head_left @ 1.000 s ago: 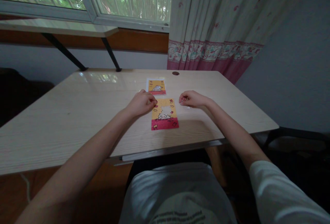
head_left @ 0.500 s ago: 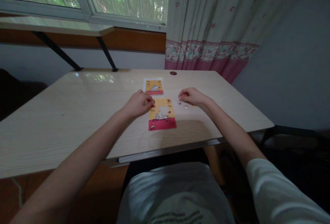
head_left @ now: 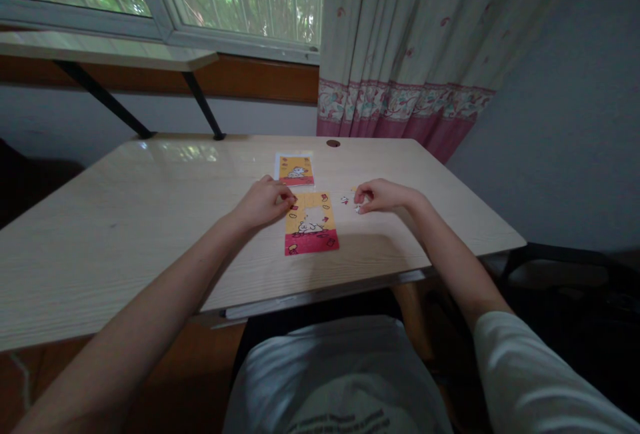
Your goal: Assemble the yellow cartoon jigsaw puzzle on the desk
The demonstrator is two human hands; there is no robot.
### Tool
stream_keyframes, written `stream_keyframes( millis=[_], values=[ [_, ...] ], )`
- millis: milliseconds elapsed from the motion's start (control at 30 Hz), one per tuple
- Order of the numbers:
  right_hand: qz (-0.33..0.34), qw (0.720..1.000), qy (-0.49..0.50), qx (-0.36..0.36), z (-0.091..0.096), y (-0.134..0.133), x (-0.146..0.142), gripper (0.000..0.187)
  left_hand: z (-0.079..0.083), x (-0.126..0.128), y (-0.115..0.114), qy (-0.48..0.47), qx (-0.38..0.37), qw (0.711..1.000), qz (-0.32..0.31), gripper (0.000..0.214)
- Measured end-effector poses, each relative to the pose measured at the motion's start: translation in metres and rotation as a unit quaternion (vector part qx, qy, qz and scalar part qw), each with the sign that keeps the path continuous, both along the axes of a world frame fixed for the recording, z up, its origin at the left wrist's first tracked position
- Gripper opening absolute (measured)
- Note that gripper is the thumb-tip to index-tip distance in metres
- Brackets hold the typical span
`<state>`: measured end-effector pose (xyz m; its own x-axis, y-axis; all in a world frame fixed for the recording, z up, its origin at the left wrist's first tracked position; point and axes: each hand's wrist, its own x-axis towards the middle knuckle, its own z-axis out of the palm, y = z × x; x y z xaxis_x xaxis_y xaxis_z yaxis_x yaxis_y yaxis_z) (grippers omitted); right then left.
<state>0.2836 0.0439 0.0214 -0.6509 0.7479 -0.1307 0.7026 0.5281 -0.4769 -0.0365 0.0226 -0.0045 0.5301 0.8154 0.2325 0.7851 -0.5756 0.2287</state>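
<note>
A small jigsaw puzzle (head_left: 311,229) with a yellow top, a white animal and a red bottom band lies on the wooden table (head_left: 150,221). My left hand (head_left: 263,202) rests curled at the puzzle's upper left corner, its fingertips touching the edge. My right hand (head_left: 383,195) is curled to the right of the puzzle, its fingertips pinched on a loose puzzle piece (head_left: 358,208). Another loose piece (head_left: 345,200) lies just left of that hand. A small reference picture card (head_left: 295,170) with the same image lies beyond the puzzle.
A round cable hole (head_left: 333,143) sits near the table's far edge. A flowered curtain (head_left: 400,54) with a pink hem hangs behind on the right. A window and a folding shelf (head_left: 105,55) are at the back left. A dark chair part (head_left: 565,261) stands at the right.
My right hand has drawn back slightly toward me and closed its fingertips on a loose piece beside the puzzle. My left hand has stayed at the puzzle's upper left corner.
</note>
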Motion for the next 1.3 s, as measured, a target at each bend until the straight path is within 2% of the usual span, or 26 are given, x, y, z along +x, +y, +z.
stream_keyframes(
  millis=[100,433,567,633,800,900,1067,1167,1300],
  values=[
    [0.024,0.999,-0.022,-0.012,-0.004,-0.001,-0.009,0.031,-0.001,0.000,0.000,-0.001,-0.005,1.000,0.003,0.033],
    [0.026,0.998,-0.052,-0.032,-0.001,-0.001,-0.012,0.024,0.001,0.000,0.000,0.015,-0.015,1.000,0.011,0.033],
    [0.045,0.997,-0.054,-0.009,-0.002,0.002,-0.012,0.021,0.003,0.000,0.000,0.018,-0.010,1.000,-0.004,0.036],
    [0.034,0.998,-0.050,-0.027,-0.001,0.002,-0.012,0.020,0.005,-0.001,-0.002,0.027,-0.011,0.999,-0.015,0.042],
    [0.039,0.994,0.051,-0.094,0.006,-0.009,-0.020,0.021,0.004,-0.007,-0.003,0.061,-0.059,0.995,-0.060,0.081],
    [0.033,0.982,0.139,-0.125,0.005,-0.017,-0.037,0.021,-0.001,-0.010,-0.002,0.083,-0.088,0.991,-0.052,0.098],
    [0.001,0.961,0.228,-0.156,-0.014,-0.023,-0.068,0.021,-0.006,-0.009,-0.001,0.116,-0.117,0.986,-0.028,0.102],
    [0.000,0.961,0.230,-0.156,-0.024,-0.023,-0.077,0.022,-0.005,-0.007,-0.002,0.125,-0.125,0.984,-0.024,0.103],
    [0.007,0.969,0.216,-0.119,-0.029,-0.022,-0.078,0.023,-0.002,-0.005,-0.004,0.129,-0.128,0.983,-0.020,0.105]
  ],
)
